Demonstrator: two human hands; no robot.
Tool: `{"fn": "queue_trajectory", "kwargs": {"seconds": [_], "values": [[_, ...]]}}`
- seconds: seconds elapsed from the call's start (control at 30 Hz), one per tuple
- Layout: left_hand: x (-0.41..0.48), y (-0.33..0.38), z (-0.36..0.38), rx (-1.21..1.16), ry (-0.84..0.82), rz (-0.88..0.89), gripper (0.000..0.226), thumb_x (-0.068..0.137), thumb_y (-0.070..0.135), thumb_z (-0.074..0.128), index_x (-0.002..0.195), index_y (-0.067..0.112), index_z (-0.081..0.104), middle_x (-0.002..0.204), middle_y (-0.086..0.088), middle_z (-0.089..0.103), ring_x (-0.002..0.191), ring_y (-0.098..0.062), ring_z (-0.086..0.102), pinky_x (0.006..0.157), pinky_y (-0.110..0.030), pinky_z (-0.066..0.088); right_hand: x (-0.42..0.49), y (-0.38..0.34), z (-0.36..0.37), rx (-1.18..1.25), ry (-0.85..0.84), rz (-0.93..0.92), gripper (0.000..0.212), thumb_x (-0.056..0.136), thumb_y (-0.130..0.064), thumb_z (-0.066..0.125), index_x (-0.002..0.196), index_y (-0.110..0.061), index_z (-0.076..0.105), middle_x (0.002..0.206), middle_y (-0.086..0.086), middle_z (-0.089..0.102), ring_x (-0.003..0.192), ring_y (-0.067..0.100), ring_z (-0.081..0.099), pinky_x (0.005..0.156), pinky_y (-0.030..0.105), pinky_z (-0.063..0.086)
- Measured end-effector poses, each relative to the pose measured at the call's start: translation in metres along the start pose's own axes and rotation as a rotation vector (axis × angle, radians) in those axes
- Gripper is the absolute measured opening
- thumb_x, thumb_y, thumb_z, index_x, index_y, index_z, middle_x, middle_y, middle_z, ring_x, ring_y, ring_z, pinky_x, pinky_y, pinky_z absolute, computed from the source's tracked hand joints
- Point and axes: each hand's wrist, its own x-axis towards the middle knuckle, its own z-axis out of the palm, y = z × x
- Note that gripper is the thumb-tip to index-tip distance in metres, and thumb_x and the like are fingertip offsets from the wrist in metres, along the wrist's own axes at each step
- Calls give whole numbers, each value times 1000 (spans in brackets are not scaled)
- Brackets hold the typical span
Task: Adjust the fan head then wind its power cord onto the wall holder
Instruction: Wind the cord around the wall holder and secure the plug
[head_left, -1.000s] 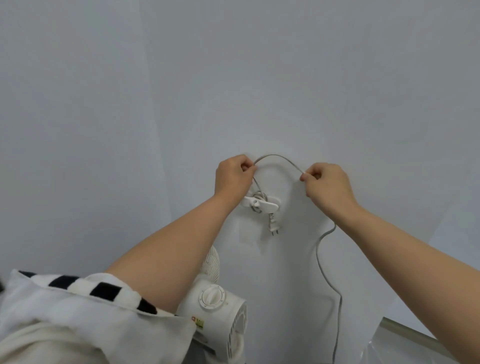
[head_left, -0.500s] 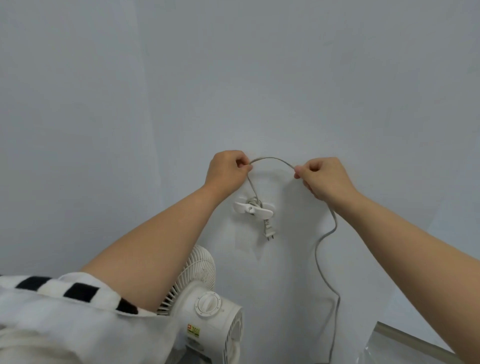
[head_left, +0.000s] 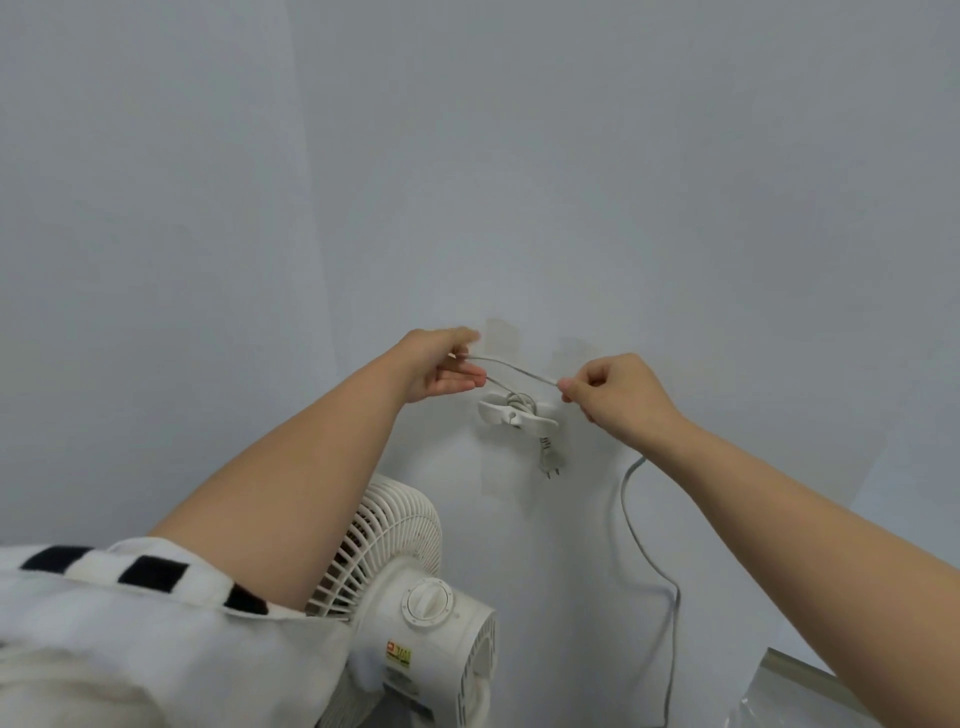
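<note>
The fingers (head_left: 569, 388) of the right hand (head_left: 618, 397) pinch the power cord (head_left: 514, 370) tight at its thumb and forefinger, just above the right end of the wall holder (head_left: 514, 413). The left hand (head_left: 441, 369) holds the same cord with its fingers (head_left: 462, 373) partly uncurled, the cord passing between thumb and the lower fingers; the grip looks loose, though motion blur hides the tips.

Between the two hands a short span of cord runs nearly straight, just above the holder. From the left hand a second strand slants down to the holder's middle, where a few turns already sit. The plug (head_left: 548, 460) hangs free just below the holder. Past the right hand the slack drops in a long curve down the wall (head_left: 571, 182) and out of view at the bottom.

The fan (head_left: 410, 582) stands low against the wall, under the left forearm, its grille facing left and its knob upward.

Judging from this, the head adjustment is over and winding is in hand, with much cord left. The next move calls for bringing the held span down behind one arm of the holder, keeping light tension so the earlier turns do not slip off.
</note>
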Motion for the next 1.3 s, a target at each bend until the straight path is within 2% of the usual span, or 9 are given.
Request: {"fn": "queue_trajectory", "kwargs": {"seconds": [0.07, 0.17, 0.4, 0.5, 0.67, 0.83, 1.1, 1.2, 1.3], "values": [[3, -3, -1, 21, 10, 7, 10, 89, 7, 58, 80, 4, 53, 57, -11, 66, 46, -13, 66, 50, -19, 55, -1, 2, 4, -11, -6, 7, 25, 90, -23, 60, 74, -5, 68, 42, -9, 51, 48, 4, 43, 51, 19, 32], [12, -7, -6, 72, 66, 91, 17, 86, -11, 54, 82, 6, 53, 71, -13, 57, 46, -11, 60, 42, -17, 52, -3, 8, 11, -53, -30, 14, 26, 88, -23, 62, 73, -3, 67, 50, -3, 48, 48, 8, 41, 50, 21, 32], [32, -33, -4, 440, 254, 301, 22, 82, -5, 61, 63, 6, 56, 58, -12, 60, 33, -8, 54, 39, -18, 48, -7, 20, 31, -161, -61, 1, 21, 87, -22, 63, 71, -9, 66, 54, -3, 49, 51, 9, 43, 49, 22, 33], [40, -50, -3, 553, 307, 367, 25, 80, -3, 62, 60, 11, 55, 57, -8, 60, 41, -13, 55, 39, -18, 46, -10, 26, 37, -185, -66, 12, 21, 87, -20, 63, 71, -9, 70, 52, -7, 52, 50, 8, 46, 49, 20, 34], [46, -74, -3, 854, 309, 411, 20, 80, 14, 64, 62, 20, 56, 78, -3, 69, 80, -24, 63, 77, -34, 52, -13, 35, 42, -222, -103, 54, 23, 86, -20, 63, 66, -9, 68, 52, -8, 55, 54, 10, 51, 50, 20, 38], [42, -95, 9, 929, 330, 424, 10, 86, 18, 58, 75, 18, 57, 92, -7, 67, 89, -27, 59, 69, -32, 41, -16, 43, 39, -320, -167, 114, 36, 85, -23, 63, 50, -14, 60, 43, -2, 54, 44, 8, 47, 46, 20, 32], [38, -123, 45, 645, 526, 274, 14, 91, 23, 52, 80, 16, 57, 99, -7, 63, 91, -29, 59, 67, -31, 40, -21, 62, 33, -401, -264, 224, 29, 76, -10, 56, 48, -9, 62, 39, -2, 58, 34, 9, 48, 40, 17, 40], [35, -126, 51, 509, 524, 218, 20, 90, 21, 54, 70, 16, 54, 92, -7, 66, 86, -28, 59, 67, -28, 38, -23, 68, 33, -350, -410, 291, 21, 79, -6, 52, 61, -6, 62, 54, 3, 65, 41, 11, 53, 39, 18, 42], [38, -127, 54, 293, 493, 142, 31, 85, 14, 58, 55, 18, 50, 71, -8, 66, 76, -31, 66, 73, -33, 54, -26, 72, 35, -262, -486, 322, 17, 86, -6, 51, 71, -8, 60, 60, 3, 65, 46, 11, 53, 43, 20, 43]]}}
